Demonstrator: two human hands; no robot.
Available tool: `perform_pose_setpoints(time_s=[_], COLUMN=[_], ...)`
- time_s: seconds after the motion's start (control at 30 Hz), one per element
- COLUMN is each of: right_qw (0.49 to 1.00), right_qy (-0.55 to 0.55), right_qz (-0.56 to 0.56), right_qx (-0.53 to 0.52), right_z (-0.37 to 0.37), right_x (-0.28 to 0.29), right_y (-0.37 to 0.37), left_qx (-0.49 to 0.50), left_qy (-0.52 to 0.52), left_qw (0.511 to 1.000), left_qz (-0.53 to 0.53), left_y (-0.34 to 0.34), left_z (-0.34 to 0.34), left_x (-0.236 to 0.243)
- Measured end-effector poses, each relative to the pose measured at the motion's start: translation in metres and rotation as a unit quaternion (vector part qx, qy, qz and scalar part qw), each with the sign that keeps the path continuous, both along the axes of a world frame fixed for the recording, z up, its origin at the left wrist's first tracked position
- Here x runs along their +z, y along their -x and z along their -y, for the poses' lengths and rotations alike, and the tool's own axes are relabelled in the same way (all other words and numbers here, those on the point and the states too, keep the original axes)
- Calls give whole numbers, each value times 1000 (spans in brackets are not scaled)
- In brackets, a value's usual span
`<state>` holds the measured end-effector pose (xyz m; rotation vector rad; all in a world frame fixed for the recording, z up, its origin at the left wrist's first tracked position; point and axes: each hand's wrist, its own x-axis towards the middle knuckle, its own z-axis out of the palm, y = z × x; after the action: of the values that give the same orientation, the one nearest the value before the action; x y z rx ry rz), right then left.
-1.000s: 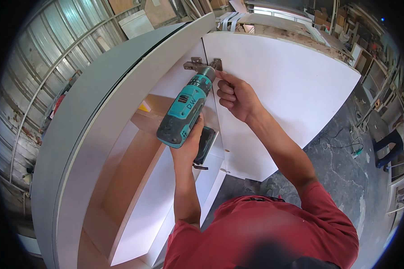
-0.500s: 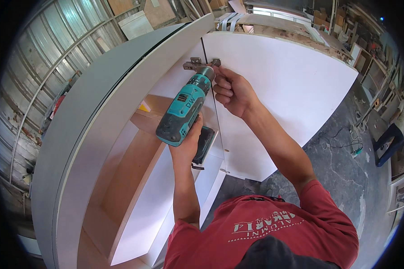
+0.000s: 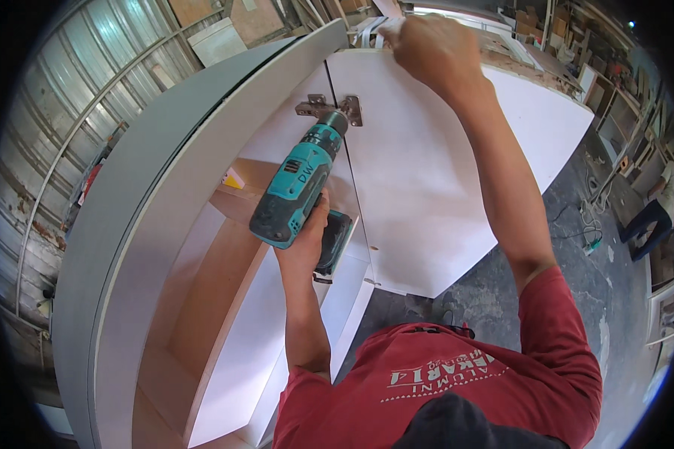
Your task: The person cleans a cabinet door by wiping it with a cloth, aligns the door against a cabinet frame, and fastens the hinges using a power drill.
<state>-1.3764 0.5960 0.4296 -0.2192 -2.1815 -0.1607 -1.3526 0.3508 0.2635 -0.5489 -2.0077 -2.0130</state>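
My left hand [image 3: 311,228] grips the handle of a teal and black cordless drill [image 3: 296,183], its battery pack below. The drill points up and away, its chuck against a metal cabinet hinge [image 3: 354,111]. One plate of the hinge lies on the white door panel [image 3: 427,172], the other part on the side of the white cabinet [image 3: 127,247]. Up beyond the door's far edge, my right hand [image 3: 438,56] is raised with its fingers curled. What those fingers hold, if anything, is hidden. The drill's tip is hidden behind the chuck.
Inside the cabinet are wooden shelf dividers [image 3: 217,299]. Boards and strips [image 3: 502,49] lie behind the door. On the grey floor [image 3: 569,292] at right runs a cable [image 3: 591,202], near a dark blue stool [image 3: 646,224]. A corrugated metal wall [image 3: 60,127] stands at left.
My right hand has left the hinge and drill chuck and moved up and right, past the door's far edge. The drill stays at the hinge in my left hand, shifted slightly left in view.
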Motion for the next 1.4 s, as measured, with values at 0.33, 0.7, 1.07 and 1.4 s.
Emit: perform_pose_setpoints(time_s=[0.33,0.7,1.07,1.4], right_qw=[998,947,945,922], right_qy=[-48,-158,-196,-257], right_qz=[-25,-4,116,80], right_qx=[12,279,234,280], right_z=[1,24,21,12], right_x=[-15,-41,-50,-59], right_y=[9,0,22,22], left_qx=[26,30,14,41], left_qy=[21,24,27,-37], left_qw=[998,998,998,998], left_qz=[-50,-42,-53,-14], left_y=[3,2,10,-35], left_z=[1,5,4,13], left_x=[-8,-11,-15,-13])
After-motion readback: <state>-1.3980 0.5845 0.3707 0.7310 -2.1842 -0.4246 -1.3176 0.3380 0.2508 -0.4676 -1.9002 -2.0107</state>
